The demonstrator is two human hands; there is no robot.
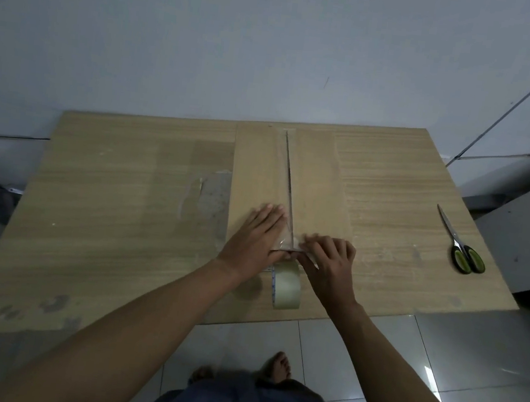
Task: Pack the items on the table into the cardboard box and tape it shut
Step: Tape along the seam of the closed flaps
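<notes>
I see the left grip [253,232] flat, fingers straight, atop the closed cardboard box [319,174] on the desk [90,214]; the right grip [328,257] pinches packing tape [287,284] at its near edge (scissors [460,246] lie well right).

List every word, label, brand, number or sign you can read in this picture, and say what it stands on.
No text can be read.
Tape roll: small blue marks along the edge of its core, too small to read.
Cardboard box: no print shows on its top.
Scissors: no brand visible.
</notes>
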